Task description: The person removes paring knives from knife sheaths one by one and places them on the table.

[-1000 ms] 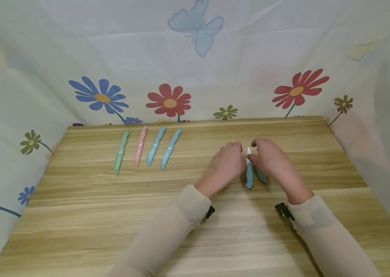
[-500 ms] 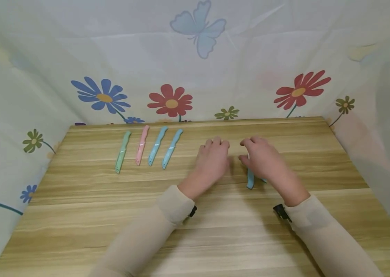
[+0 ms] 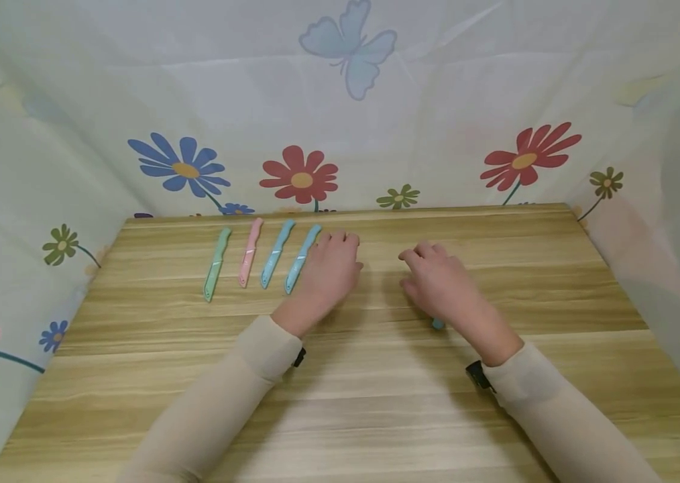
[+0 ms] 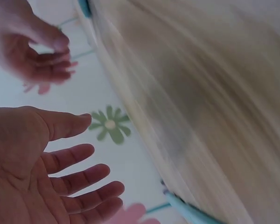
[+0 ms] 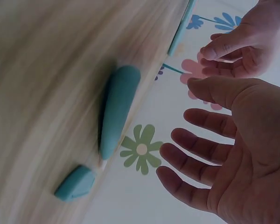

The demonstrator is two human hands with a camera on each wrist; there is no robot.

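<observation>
My left hand (image 3: 329, 274) hovers beside the rightmost of two blue knives (image 3: 300, 261), covering part of it; in the left wrist view its fingers are spread and hold nothing. Over on the right, my right hand (image 3: 441, 282) is above an unsheathed knife, whose blue handle end (image 3: 438, 323) peeks out below the palm. The right wrist view shows that knife's handle (image 5: 120, 109) on the table, with a blue sheath (image 5: 75, 183) close by. The right fingers are relaxed, apart from both.
Left of the hands, a green knife (image 3: 216, 265), a pink knife (image 3: 250, 253) and another blue knife (image 3: 277, 255) lie side by side in sheaths on the wooden table (image 3: 352, 416). A flower-printed curtain (image 3: 436, 134) encloses the back and sides.
My left hand has moved left, away from the unsheathed knife to the row of knives. The right hand has shifted slightly left, covering more of the unsheathed knife and its sheath.
</observation>
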